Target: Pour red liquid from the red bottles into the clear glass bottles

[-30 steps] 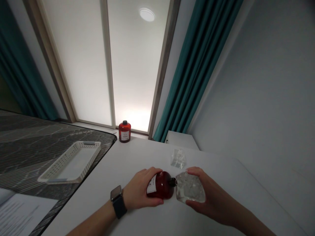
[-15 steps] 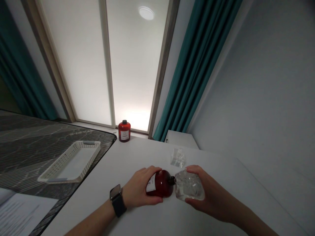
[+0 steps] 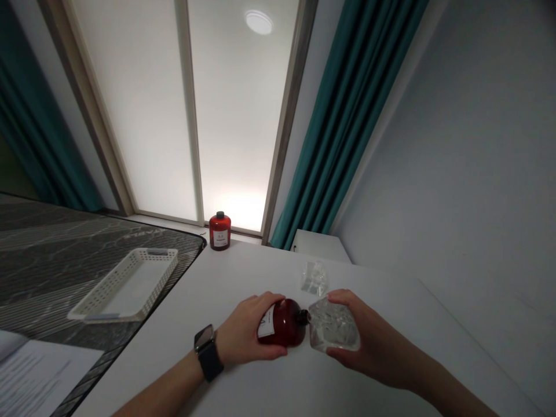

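My left hand, with a dark watch on its wrist, is closed around a dark red bottle that bears a white label. The bottle is tipped on its side, its dark neck pointing right. Closed on a clear, textured glass bottle or container is my right hand; this one is tilted too, its left end meeting the red bottle's neck. Whether liquid passes between them I cannot tell. Just beyond lies a small crumpled clear plastic piece.
A second red bottle with a black cap stands upright at the white table's far edge. On the dark patterned surface to the left are a white perforated basket and printed papers. A white cabinet stands beyond the table.
Almost nothing differs. Both hands still hold the two bottles neck to end, shifted up by a very small amount.
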### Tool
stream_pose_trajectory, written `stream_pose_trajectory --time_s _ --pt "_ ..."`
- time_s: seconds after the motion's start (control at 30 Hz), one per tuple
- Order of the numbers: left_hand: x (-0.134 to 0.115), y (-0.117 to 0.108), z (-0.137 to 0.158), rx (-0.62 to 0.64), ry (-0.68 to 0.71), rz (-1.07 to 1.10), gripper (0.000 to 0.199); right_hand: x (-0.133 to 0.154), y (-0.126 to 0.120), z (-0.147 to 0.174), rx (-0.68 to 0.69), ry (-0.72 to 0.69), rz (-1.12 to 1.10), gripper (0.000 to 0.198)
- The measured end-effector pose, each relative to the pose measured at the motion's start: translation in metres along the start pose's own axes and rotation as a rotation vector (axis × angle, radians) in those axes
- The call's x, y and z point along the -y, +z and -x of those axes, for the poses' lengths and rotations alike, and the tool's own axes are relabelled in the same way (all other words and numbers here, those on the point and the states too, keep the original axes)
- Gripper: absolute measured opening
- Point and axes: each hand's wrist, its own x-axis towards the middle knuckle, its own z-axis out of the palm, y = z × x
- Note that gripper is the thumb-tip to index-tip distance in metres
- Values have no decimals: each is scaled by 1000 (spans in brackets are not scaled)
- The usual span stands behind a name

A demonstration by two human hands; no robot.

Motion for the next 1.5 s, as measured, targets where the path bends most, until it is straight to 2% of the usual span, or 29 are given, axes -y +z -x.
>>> stream_pose_trajectory --time_s 1.5 --pt "3 -1 1 -3 -6 47 73 7 -8 -6 15 -25 28 57"
